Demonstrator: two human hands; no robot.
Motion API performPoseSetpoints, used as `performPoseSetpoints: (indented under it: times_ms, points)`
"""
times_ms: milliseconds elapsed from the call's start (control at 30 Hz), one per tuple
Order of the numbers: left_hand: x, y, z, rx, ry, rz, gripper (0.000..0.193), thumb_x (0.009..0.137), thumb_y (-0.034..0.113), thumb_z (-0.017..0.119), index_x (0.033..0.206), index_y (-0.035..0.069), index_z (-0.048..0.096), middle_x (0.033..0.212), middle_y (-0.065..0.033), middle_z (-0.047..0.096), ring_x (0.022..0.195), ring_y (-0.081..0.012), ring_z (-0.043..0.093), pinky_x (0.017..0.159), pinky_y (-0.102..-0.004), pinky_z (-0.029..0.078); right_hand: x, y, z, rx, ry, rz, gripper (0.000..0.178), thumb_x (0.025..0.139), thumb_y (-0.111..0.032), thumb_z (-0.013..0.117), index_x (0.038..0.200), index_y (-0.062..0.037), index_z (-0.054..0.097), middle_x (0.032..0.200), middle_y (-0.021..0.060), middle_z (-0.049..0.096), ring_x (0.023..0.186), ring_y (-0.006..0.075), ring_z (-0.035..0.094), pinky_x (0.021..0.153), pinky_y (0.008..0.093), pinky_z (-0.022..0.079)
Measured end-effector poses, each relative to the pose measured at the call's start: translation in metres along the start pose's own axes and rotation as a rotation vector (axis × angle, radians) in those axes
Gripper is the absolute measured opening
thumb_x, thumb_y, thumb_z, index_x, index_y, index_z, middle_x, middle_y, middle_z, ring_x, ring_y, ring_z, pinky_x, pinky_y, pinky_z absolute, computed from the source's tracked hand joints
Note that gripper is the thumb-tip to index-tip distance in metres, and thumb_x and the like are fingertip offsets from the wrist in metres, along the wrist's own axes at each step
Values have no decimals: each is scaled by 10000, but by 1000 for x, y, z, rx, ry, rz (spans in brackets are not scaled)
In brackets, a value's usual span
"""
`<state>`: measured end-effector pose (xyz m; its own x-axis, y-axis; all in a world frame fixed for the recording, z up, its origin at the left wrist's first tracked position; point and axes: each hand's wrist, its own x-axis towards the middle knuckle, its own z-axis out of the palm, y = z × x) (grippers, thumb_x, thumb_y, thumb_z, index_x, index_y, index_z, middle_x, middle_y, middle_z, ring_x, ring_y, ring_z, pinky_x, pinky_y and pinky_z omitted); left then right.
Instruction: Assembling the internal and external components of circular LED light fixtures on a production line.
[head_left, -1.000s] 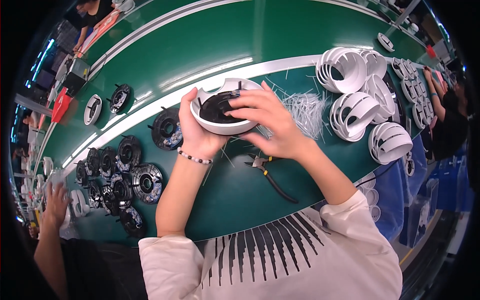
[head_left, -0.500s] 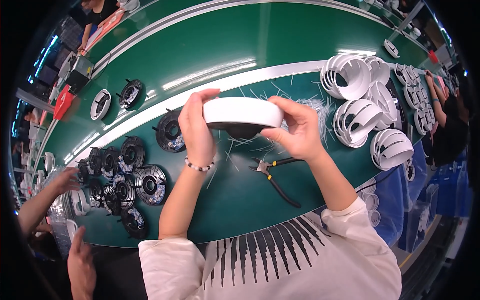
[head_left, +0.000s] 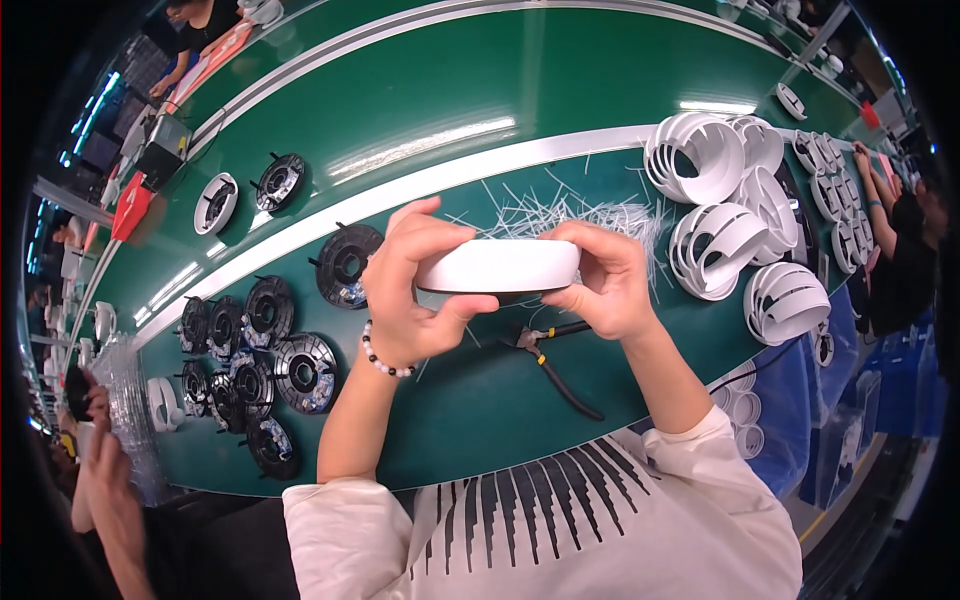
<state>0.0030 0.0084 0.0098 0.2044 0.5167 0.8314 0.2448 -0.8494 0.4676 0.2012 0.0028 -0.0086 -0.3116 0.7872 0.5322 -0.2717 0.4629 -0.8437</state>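
Between my two hands is a round white housing, held edge-on above the bench, with a thin dark underside just showing. My left hand grips its left end, thumb below and fingers above and behind. At the opposite end, my right hand pinches the rim between thumb and fingers. Diagonal cutters with black and yellow handles lie on the green bench below my right hand. Behind the housing, a loose heap of thin white strips is spread out. A black round part lies just left of my left hand.
Several black discs with circuit boards cover the bench at left. White slotted rings are stacked at right. A co-worker's hand is at the far left. Finished-looking white units stand in rows at far right, near another person.
The white housing has come down slightly and tilted, so its dark, bulging underside is now mostly hidden. My left thumb now shows under its rim. The co-worker's hands at left have moved and hold something dark.
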Motion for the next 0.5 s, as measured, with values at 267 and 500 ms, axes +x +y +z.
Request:
performPoseSetpoints:
  times_ms: [267,500]
  points:
    - [3,9,7,224,30,-67,449,687,327,696,960,19,515,768,-90,585,700,-238,574,792,-394,408,-7,5,15,-20,204,7,459,630,-23,708,1044,49,523,939,111,574,838,168,552,744,263,437]
    - [5,13,7,-399,-3,-625,336,802,169,609,1035,-6,443,908,-78,576,813,-116,538,732,-231,434,4,-11,15,56,218,201,441,725,-70,674,1099,62,481,977,101,570,907,142,541,788,247,435]
